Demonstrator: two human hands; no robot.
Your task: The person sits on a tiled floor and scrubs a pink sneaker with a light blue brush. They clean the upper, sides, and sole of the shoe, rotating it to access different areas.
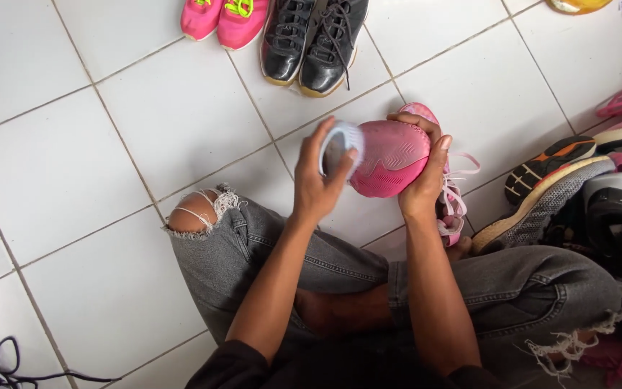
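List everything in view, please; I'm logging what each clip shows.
pink shoe: one, pink, sole up, held in right hand
round brush: one, pale blue-white, in left hand, against the sole
black sneakers: pair, black, top centre on the floor
pink sneakers: pair, pink with neon laces, top left
shoe pile: several, mixed colours, right edge
tiled floor: white, throughout
jeans: grey, ripped, crossed legs
left hand: one, gripping brush
right hand: one, fingers wrapped over shoe
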